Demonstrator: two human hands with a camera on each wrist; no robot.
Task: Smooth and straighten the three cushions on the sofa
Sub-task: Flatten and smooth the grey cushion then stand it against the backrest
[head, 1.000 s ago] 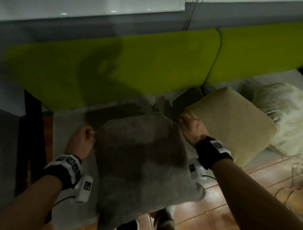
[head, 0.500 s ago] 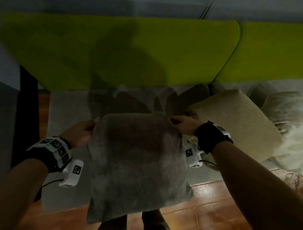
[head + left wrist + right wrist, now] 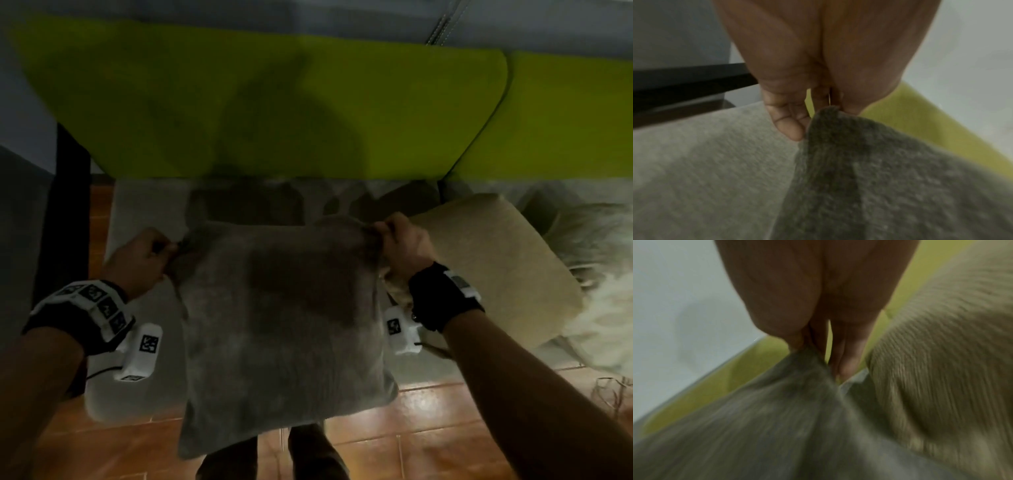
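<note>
A grey cushion (image 3: 284, 329) hangs in front of the sofa, held up by its two top corners. My left hand (image 3: 144, 260) pinches the top left corner, and the left wrist view shows the grey cushion (image 3: 890, 178) bunched at my fingertips (image 3: 791, 129). My right hand (image 3: 400, 246) pinches the top right corner; the grey cushion (image 3: 777, 418) gathers under it in the right wrist view. A beige cushion (image 3: 493, 267) lies tilted on the seat just right of my right hand, also seen as the beige cushion (image 3: 941, 353). A pale fluffy cushion (image 3: 603, 274) lies at the far right.
The sofa has a light grey seat (image 3: 144, 205) and green back cushions (image 3: 274, 102). A dark table edge (image 3: 68, 212) stands at the left end of the sofa. Brown floor tiles (image 3: 428, 428) run along the sofa's front, and my feet show below the hanging cushion.
Both hands have lifted the grey cushion off the seat so it hangs more upright. The view has tilted down and closer to the sofa.
</note>
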